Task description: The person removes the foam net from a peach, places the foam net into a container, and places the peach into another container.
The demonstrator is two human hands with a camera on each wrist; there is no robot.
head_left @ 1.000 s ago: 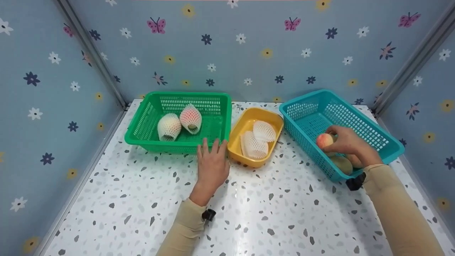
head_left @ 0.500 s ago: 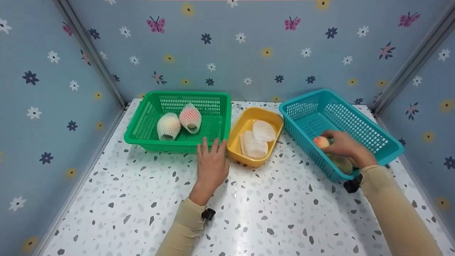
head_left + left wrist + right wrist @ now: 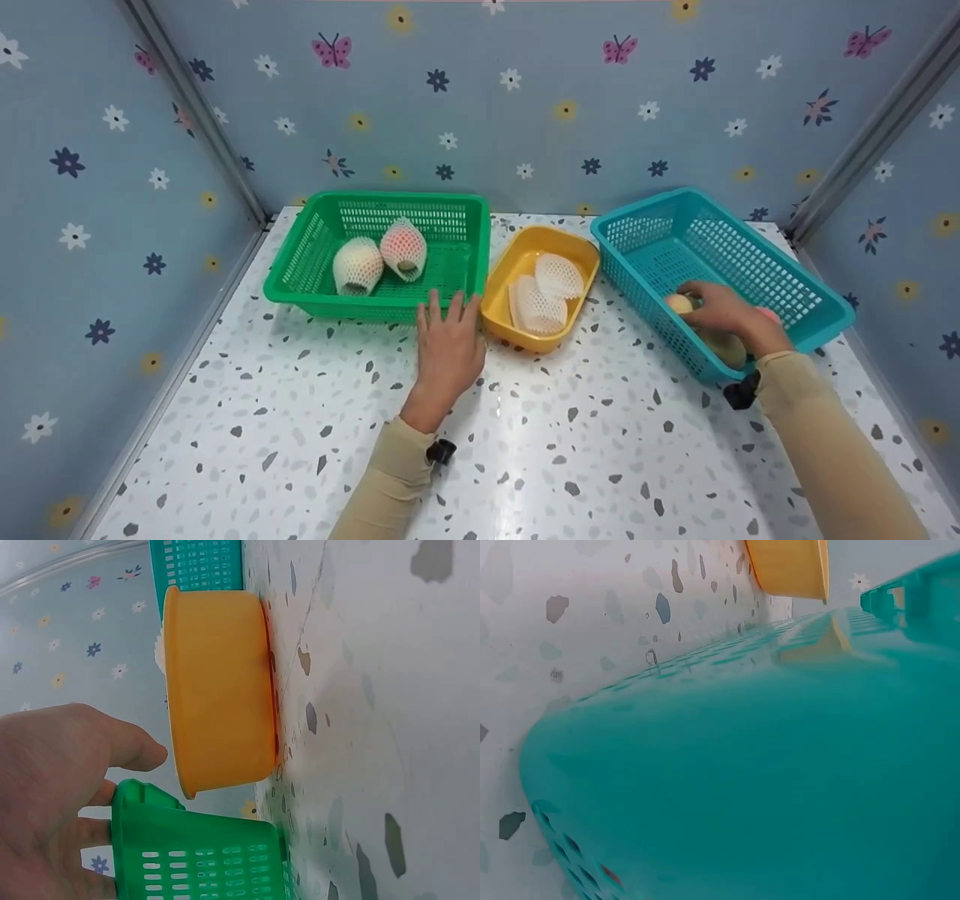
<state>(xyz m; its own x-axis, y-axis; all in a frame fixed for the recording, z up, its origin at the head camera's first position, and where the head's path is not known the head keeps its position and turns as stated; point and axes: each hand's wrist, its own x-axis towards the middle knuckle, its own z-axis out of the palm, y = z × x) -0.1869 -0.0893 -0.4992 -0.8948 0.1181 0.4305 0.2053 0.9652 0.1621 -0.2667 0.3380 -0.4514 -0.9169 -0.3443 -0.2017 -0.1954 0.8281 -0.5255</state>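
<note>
My left hand (image 3: pixel 448 352) rests with straight, spread fingers at the front rim of the green basket (image 3: pixel 375 306), near its right corner. In the left wrist view, the fingers (image 3: pixel 94 832) reach over that rim. Inside the basket lie two fruits in white foam nets, a pale one (image 3: pixel 358 264) and a pinkish one (image 3: pixel 403 247). My right hand (image 3: pixel 724 311) is down in the blue basket (image 3: pixel 622 274), thumb and fingers around a yellowish peach (image 3: pixel 679 303). Under the hand lies a greenish-brown fruit (image 3: pixel 726 349); a pink fruit (image 3: pixel 769 314) shows behind the wrist.
Between the baskets stands a yellow tub (image 3: pixel 510 264) with several white foam nets (image 3: pixel 541 304) in it. The speckled table (image 3: pixel 555 450) is bounded by patterned walls (image 3: pixel 517 97) at the back and both sides. The blue basket's wall blocks the right wrist view.
My right hand has moved slightly lower in the blue basket, and the peach at its fingers shows a yellower side. A pink fruit has come into view behind the wrist. My left hand stays put.
</note>
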